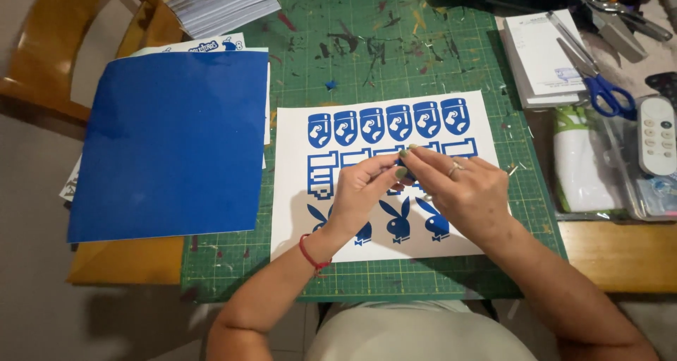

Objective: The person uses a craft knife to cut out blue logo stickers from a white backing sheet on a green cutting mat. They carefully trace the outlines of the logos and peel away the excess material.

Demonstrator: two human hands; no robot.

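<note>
1. Left hand (361,186): thumb + fingertips pinched shut on a small blue vinyl scrap (403,165).
2. Right hand (462,188): fingertips closed, meeting the same scrap from the other side.
3. Both hover over the white backing sheet with blue cut-out stickers (296,192), mid of the green cutting mat (352,65).
4. Blue vinyl sheet (169,146) lies at the mat's left edge.

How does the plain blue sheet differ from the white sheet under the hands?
The blue sheet is solid blue with no shapes on it; the white sheet carries rows of cut blue shapes. The blue sheet lies untouched to the left, overlapping other papers and the mat's edge; the white sheet lies wholly on the mat, with the left hand and right hand working over it. Both lie flat.
</note>
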